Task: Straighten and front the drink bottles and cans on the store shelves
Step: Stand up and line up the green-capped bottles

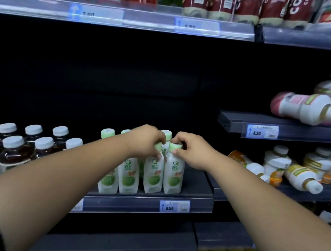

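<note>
Right of the green-capped bottles (153,171), the shelf (194,190) lay bare to its end. Behind and above them, dark space stood open. Left of them, dark tea bottles (13,149) crowded close.

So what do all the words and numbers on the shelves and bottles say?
"6.50": price tag under the green-capped bottles.
"4.20": price tag under the pink bottle lying on its side.
"6.50": top rail tag, blurry.
Top rail, left tag: ends in ".00", first digit unclear.
"CO": start of a word on the brown top-shelf bottles, rest cut off.
Chinese print on the green-capped bottles: too blurred to read.
</note>
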`<act>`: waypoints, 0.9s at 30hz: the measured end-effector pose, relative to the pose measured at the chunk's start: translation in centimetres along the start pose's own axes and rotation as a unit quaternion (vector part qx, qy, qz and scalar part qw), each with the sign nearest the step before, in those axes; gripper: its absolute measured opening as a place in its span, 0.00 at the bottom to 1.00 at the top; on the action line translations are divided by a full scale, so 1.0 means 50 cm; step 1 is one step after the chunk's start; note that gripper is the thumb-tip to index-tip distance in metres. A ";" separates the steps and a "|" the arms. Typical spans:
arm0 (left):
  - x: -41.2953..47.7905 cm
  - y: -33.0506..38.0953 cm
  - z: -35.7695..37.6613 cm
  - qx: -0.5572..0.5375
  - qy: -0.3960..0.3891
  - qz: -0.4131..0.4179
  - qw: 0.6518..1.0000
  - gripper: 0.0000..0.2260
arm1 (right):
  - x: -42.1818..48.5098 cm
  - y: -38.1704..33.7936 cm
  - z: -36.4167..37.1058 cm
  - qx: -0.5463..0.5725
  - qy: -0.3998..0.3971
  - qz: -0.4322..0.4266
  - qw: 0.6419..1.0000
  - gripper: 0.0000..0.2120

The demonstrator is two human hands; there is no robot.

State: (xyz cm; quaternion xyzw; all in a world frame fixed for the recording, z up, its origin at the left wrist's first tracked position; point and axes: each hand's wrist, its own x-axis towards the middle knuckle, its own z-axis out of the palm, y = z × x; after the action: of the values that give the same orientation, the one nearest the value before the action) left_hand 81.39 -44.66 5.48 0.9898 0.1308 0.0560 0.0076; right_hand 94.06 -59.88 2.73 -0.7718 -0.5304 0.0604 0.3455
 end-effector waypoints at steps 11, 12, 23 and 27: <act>-0.025 -0.079 -0.014 -0.135 0.039 -0.011 0.990 0.18 | 0.020 -0.018 0.032 0.069 0.000 0.022 0.997 0.04; -0.028 -0.089 -0.016 -0.151 0.062 -0.025 0.986 0.16 | 0.029 -0.019 0.032 0.086 0.010 0.028 0.996 0.03; -0.034 -0.153 0.009 -0.152 0.029 -0.142 0.978 0.19 | 0.122 -0.065 0.049 0.086 -0.024 0.170 0.981 0.22; -0.034 -0.153 0.014 -0.156 0.006 -0.124 0.980 0.19 | 0.128 -0.066 0.048 0.054 -0.017 0.161 0.985 0.16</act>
State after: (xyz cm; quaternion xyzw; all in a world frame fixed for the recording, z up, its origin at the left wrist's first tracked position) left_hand 77.87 -37.72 4.35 0.9522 0.2423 0.0806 0.1676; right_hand 93.15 -52.61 4.66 -0.8261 -0.4014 0.1569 0.3630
